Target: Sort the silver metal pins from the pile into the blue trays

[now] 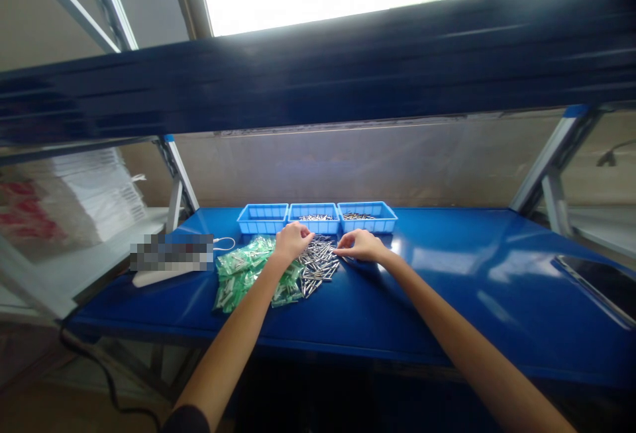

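A loose pile of small metal pins [317,266] lies on the blue table [377,314]. My left hand [294,240] is over the pile's upper left side, its fingers curled together; anything between them is too small to make out. At the pile's right edge is my right hand [360,245], thumb and index finger close together near the pins, and what they hold, if anything, cannot be made out. Green plastic bags [243,271] with small parts inside lie left of the pile, partly behind my left forearm.
Behind the hands stand three blue bins: the left one [263,219] looks empty, the middle [314,226] and right [368,224] hold metal pins. A phone [599,284] lies far right. A blurred-out object [171,253] lies left. A dark blue shelf beam [318,82] crosses above.
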Tool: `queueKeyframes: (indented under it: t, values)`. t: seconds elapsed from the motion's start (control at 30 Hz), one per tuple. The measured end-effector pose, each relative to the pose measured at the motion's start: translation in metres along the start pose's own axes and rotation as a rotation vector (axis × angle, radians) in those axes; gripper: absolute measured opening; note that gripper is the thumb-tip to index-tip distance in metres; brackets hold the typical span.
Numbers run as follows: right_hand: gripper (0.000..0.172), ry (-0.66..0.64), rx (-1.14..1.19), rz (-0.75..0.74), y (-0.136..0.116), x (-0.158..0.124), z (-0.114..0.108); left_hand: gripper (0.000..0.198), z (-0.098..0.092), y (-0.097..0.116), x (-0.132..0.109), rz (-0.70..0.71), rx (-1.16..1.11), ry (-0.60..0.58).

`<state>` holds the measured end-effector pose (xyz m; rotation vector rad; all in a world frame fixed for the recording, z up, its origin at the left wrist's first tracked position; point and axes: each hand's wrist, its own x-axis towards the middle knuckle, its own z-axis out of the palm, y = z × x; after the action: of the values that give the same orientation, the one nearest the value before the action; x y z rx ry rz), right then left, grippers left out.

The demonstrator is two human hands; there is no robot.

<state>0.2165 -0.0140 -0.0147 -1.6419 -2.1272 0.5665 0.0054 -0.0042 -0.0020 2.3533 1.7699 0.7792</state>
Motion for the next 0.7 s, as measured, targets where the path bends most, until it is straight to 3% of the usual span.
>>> queueKeyframes:
  t: [0.27, 0.47, 0.7]
  values:
    - [0.024, 0.094, 0.030, -0.031, -0.006, -0.004, 0.003, 0.027, 0.001, -0.003, 0.001, 0.017, -0.040, 0.017]
    - [0.023, 0.199, 0.091, -0.057, -0.003, 0.001, 0.009, 0.028, 0.009, -0.009, 0.007, 0.106, -0.156, 0.043]
    - [0.027, 0.285, 0.437, -0.138, -0.007, 0.009, 0.015, 0.032, 0.015, -0.007, 0.009, 0.294, -0.312, -0.009]
